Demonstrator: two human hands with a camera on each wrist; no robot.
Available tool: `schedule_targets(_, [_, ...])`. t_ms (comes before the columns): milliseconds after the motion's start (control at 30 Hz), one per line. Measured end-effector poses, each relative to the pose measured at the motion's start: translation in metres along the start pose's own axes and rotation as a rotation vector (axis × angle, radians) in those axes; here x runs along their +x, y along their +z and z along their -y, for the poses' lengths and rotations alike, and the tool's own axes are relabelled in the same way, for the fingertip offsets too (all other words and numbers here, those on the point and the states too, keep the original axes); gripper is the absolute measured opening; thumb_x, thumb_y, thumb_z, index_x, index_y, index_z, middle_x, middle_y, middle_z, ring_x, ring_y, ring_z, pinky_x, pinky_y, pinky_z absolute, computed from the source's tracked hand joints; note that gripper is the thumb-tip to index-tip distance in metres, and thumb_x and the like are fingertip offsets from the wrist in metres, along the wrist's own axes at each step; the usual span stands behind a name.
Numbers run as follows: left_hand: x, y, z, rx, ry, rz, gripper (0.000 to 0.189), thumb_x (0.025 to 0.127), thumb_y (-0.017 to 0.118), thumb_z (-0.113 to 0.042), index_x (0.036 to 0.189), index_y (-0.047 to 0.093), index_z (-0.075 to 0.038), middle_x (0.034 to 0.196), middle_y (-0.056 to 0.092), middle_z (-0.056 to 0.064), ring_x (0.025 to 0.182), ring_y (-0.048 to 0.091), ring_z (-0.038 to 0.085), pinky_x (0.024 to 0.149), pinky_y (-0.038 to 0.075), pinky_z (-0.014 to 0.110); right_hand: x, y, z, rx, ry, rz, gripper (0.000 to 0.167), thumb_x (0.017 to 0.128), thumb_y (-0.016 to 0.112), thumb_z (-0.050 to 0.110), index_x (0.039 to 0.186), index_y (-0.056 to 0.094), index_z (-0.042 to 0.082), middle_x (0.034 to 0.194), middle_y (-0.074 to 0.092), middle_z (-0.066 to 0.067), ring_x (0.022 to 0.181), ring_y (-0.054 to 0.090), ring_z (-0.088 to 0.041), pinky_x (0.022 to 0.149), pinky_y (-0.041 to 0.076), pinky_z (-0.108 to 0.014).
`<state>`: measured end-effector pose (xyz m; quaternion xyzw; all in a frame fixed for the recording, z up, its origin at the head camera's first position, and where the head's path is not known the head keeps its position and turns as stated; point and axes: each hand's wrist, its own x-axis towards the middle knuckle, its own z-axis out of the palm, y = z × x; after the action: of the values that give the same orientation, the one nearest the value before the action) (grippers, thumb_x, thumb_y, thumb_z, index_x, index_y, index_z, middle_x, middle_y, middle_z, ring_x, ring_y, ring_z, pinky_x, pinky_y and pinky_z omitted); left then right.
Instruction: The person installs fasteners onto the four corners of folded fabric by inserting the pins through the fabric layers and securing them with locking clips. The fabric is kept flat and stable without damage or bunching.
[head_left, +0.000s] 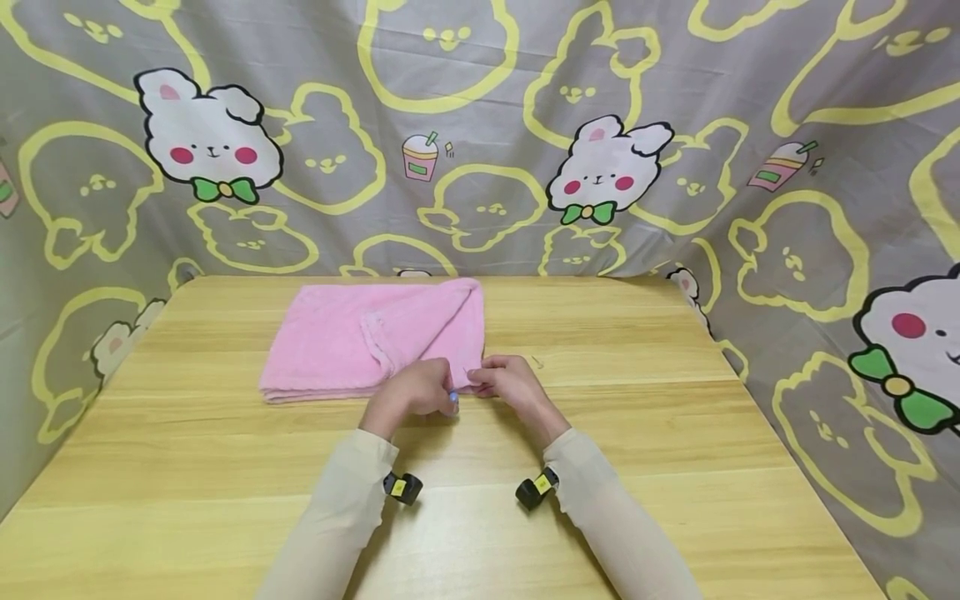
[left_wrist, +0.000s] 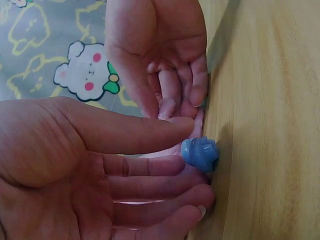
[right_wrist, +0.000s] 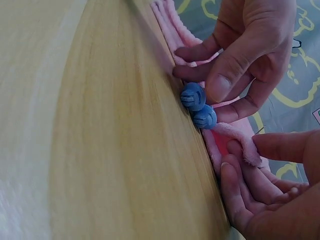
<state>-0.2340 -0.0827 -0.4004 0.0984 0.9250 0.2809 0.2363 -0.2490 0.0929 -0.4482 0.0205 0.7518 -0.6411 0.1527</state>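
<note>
Fingers (right_wrist: 280, 146) pinch pink cloth (head_left: 322, 333) and blue pieces (right_wrist: 192, 97), yellow labels (head_left: 400, 487) illegible

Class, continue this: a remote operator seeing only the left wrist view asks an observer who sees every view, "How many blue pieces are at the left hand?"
Observer: The right wrist view shows two blue pieces, side by side at the left hand.
Operator: How does the pink cloth lie?
Observer: Folded in layers, as the head view shows.
Operator: Is anything on the table to the right of the right hand?
Observer: Yes, a small thin thing, too small to identify.
</note>
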Motion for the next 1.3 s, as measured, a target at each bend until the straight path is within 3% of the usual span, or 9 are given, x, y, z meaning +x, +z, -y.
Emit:
schedule_targets(300, [-0.0023,0.0024,-0.0025,-0.015,-0.031,0.011,0.025,0.083,0.078,-0.008,0.094,0.056,-0.006,0.081,0.063,0.010,0.067,0.064,0.024,0.057,0.056,0.035,-0.0004,0.0000,-0.0006,0.005,-0.001,-0.001,0.016,0.090,0.070,0.008,0.100,0.071,-0.005,0.088,0.075,-0.011,0.073,0.068,-0.013,0.077,0.059,-0.030])
schedule_targets(567, [-0.0006,0.0020,-0.0009,-0.027,-0.034,0.024,0.023,0.081,0.078,-0.002,0.089,0.057,-0.004,0.079,0.062,0.010,0.063,0.064,0.024,0.056,0.057,0.035,-0.0007,-0.0003,-0.0003,0.021,0.013,-0.011,0.015,0.089,0.070,0.006,0.099,0.070,-0.005,0.084,0.073,-0.008,0.071,0.067,-0.013,0.074,0.059,-0.028])
schedule_targets(1000, [-0.0005,0.0008,0.0001,-0.009,-0.066,0.021,0.017,0.081,0.079,-0.006,0.083,0.062,-0.004,0.077,0.063,0.009,0.062,0.063,0.022,0.056,0.057,0.033,0.0007,-0.0005,-0.0015,0.017,0.002,-0.007,0.016,0.089,0.070,0.006,0.100,0.070,-0.006,0.086,0.074,-0.010,0.072,0.068,-0.013,0.075,0.059,-0.029])
schedule_targets(1167, [-0.0019,-0.0018,0.0028,-0.023,-0.053,0.001,0.018,0.084,0.079,-0.011,0.085,0.062,-0.004,0.080,0.065,0.010,0.063,0.066,0.025,0.058,0.057,0.035,0.0008,-0.0002,-0.0021,0.025,0.006,-0.005,0.018,0.090,0.070,0.005,0.103,0.069,-0.008,0.087,0.075,-0.012,0.071,0.068,-0.014,0.074,0.059,-0.029])
schedule_targets(1300, [-0.0025,-0.0072,0.0050,-0.003,-0.008,-0.031,0.019,0.082,0.080,-0.012,0.086,0.063,-0.006,0.078,0.067,0.008,0.066,0.065,0.022,0.062,0.053,0.033,0.0005,-0.0001,-0.0017,0.023,0.012,-0.002,0.017,0.090,0.070,0.005,0.102,0.070,-0.007,0.086,0.075,-0.010,0.072,0.068,-0.014,0.075,0.059,-0.029])
